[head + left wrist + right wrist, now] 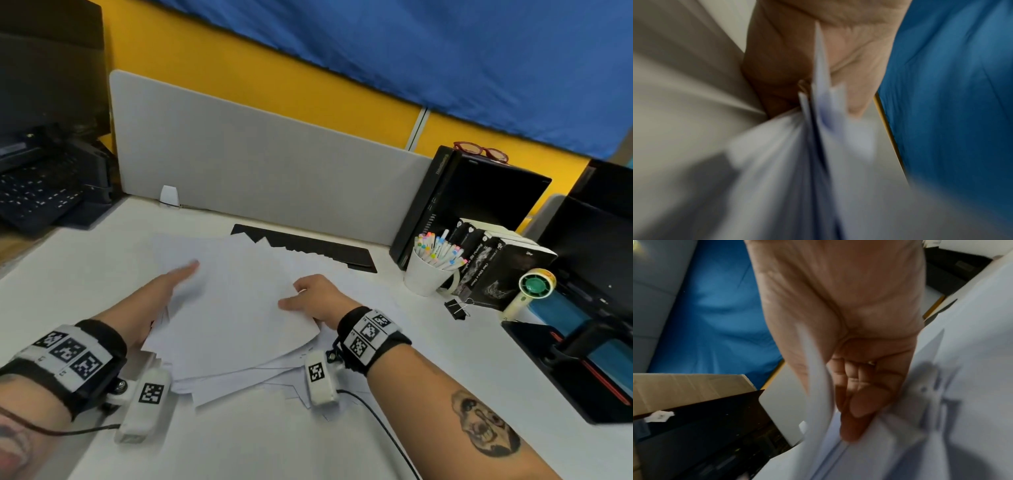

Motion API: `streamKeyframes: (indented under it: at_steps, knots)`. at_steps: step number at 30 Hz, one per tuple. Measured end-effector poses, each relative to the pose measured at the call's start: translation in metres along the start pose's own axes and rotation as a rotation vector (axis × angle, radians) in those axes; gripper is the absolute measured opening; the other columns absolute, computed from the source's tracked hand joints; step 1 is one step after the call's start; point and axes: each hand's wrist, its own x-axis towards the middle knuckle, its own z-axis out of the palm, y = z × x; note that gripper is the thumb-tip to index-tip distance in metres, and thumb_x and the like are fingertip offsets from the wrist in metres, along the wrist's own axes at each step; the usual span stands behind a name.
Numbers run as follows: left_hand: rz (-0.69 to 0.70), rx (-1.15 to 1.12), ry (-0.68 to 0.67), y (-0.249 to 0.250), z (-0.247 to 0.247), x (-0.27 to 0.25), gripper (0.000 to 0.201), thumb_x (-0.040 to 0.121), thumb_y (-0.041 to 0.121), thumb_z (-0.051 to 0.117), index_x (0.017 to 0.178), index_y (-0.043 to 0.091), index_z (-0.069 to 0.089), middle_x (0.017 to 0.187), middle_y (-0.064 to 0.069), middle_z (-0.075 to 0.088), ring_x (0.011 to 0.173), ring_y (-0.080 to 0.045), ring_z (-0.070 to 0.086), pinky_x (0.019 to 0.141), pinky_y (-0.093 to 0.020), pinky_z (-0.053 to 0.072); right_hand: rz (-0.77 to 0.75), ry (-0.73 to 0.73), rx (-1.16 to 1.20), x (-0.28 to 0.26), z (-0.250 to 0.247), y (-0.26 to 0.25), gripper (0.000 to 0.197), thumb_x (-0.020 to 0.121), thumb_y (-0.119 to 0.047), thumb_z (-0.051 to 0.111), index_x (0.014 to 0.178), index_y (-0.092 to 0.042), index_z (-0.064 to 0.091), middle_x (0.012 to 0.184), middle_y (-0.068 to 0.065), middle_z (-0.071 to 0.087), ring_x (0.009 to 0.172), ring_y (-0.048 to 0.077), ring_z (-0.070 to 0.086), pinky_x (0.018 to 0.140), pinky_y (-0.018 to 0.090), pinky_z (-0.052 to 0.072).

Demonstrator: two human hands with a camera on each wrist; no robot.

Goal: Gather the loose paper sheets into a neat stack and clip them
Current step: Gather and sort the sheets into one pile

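Note:
A loose, fanned pile of white paper sheets lies in the middle of the white desk. My left hand holds the pile's left side, with a straight digit lying on top. In the blurred left wrist view the sheets run edge-on between the thumb and the palm. My right hand grips the right side, thumb on the top sheet. The right wrist view shows a sheet between thumb and fingers. A black binder clip lies on the desk to the right, apart from both hands.
A long black pad lies behind the pile, in front of a grey partition. To the right stand a white mug of markers, books, a small hand fan and a black tray.

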Motion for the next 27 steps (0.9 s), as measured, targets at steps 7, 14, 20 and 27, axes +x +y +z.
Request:
streamKeyframes:
  at_steps: [7,14,20,27]
  knots:
    - [-0.071,0.167,0.028,-0.009,-0.005,0.013,0.044,0.08,0.01,0.083,0.121,0.005,0.068,0.11,-0.015,0.077,0.1,-0.039,0.072,0.096,-0.052,0.055,0.097,0.22,-0.078,0.031,-0.055,0.023,0.065,0.067,-0.028,0.092,0.122,-0.019,0.059,0.116,-0.001,0.055,0.117,0.023,0.057,0.099,0.038,0.048]
    - [-0.058,0.17,0.021,-0.006,-0.004,0.012,0.033,0.083,0.007,0.08,0.114,0.003,0.07,0.104,-0.016,0.077,0.094,-0.037,0.073,0.076,-0.039,0.057,0.267,-0.004,-0.627,0.025,-0.097,0.037,0.093,0.051,-0.055,0.093,0.129,-0.024,0.054,0.124,-0.006,0.051,0.113,0.018,0.051,0.097,0.037,0.044]
    - [-0.062,0.159,0.013,-0.004,-0.001,0.008,0.03,0.086,0.004,0.077,0.115,0.002,0.069,0.106,-0.017,0.076,0.094,-0.036,0.072,0.071,-0.036,0.056,0.279,-0.012,-0.775,0.016,-0.1,0.03,0.098,0.058,-0.055,0.089,0.142,-0.024,0.049,0.142,-0.003,0.053,0.128,0.023,0.052,0.104,0.039,0.046]
    - [-0.071,0.164,0.024,-0.007,-0.004,0.009,0.037,0.083,0.006,0.081,0.117,0.001,0.069,0.105,-0.018,0.077,0.094,-0.038,0.074,0.078,-0.041,0.059,0.266,0.023,-0.954,0.003,-0.108,0.007,0.071,0.086,-0.042,0.074,0.144,-0.012,0.046,0.144,0.004,0.053,0.129,0.027,0.053,0.103,0.038,0.045]
